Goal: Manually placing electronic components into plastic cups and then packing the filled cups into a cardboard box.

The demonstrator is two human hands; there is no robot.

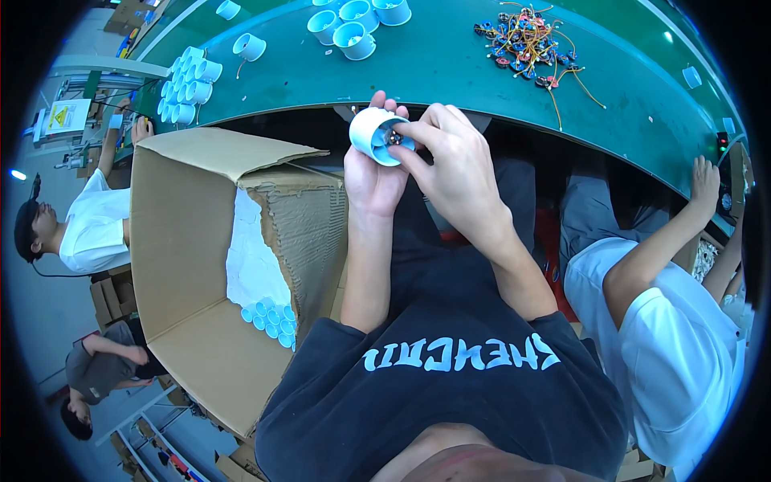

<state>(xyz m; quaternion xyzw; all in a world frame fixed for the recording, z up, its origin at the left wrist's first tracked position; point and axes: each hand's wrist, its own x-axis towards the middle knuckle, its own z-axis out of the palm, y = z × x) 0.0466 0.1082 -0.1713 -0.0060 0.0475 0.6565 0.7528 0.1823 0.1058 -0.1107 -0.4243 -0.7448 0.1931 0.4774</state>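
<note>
the left hand [371,173] is wrapped around a pale blue fan housing [377,135], a short ring-shaped cylinder held just in front of the near edge of the green conveyor belt [434,64], its open face turned toward the right hand [450,165]; the left fingers are closed around the housing's outer wall, their tips showing over its top rim; the right hand's thumb and forefinger are pinched together on a small dark part [395,138] at the centre of the housing, the other fingers curled loosely behind; on the belt beyond the housing lie more pale blue housings [353,28], a clustered row of them [186,80] to the far left, and a tangle of small motors with orange and yellow wires [526,44] to the right; left of the housing and lower stands an open cardboard box [193,265] with stacked pale blue housings [271,320] at its bottom corner; a co-worker's hand [705,178] rests on the belt's right edge.
</note>
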